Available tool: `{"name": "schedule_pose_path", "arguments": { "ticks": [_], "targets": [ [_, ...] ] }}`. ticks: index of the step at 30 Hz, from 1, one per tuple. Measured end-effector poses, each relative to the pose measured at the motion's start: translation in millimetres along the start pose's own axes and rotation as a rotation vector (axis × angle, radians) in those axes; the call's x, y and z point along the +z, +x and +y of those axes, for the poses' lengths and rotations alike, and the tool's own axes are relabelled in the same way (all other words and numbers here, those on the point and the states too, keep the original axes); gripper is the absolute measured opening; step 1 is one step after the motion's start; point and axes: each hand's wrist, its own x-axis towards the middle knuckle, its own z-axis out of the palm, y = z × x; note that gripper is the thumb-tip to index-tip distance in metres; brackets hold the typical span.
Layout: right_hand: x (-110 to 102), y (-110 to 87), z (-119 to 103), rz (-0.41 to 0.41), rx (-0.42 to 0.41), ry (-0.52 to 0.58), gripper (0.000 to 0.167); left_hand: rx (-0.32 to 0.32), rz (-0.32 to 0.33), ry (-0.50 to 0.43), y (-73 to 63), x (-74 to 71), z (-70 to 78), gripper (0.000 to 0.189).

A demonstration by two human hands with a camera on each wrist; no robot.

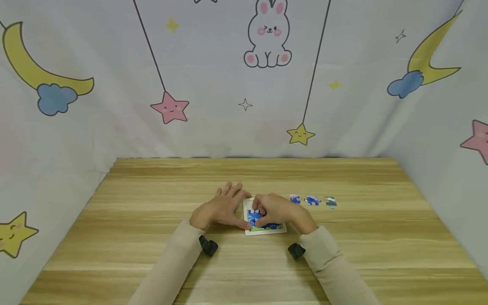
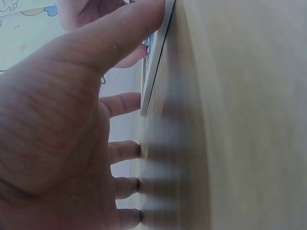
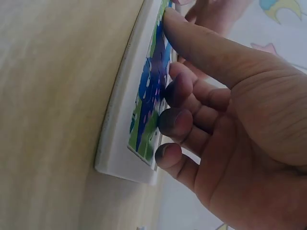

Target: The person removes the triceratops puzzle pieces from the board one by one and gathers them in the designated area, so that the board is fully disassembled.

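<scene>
Puzzle board (image 1: 267,232) seems light, stiff, best held by its rim (image 3: 115,153); my spread left hand (image 1: 224,208) touches it, right hand (image 1: 279,209) half-curled atop, hold unclear.

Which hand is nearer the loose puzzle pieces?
Right. The right hand is over the puzzle board, just left of the loose puzzle pieces. The left hand is at the board's left edge, farther from them.
</scene>
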Motion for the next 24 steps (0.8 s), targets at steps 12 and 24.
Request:
{"name": "schedule_pose_path", "arguments": {
  "ticks": [12, 24],
  "targets": [
    [0.3, 0.6, 0.8, 0.025, -0.062, 0.017, 0.021, -0.004, -0.006, -0.015, -0.2, -0.5, 1.9, 0.089],
    [-16.7, -9.3, 13.3, 0.017, -0.080, 0.138, 0.008, 0.005, 0.005, -0.017, -1.9, -1.2, 1.4, 0.087]
  ]
}}
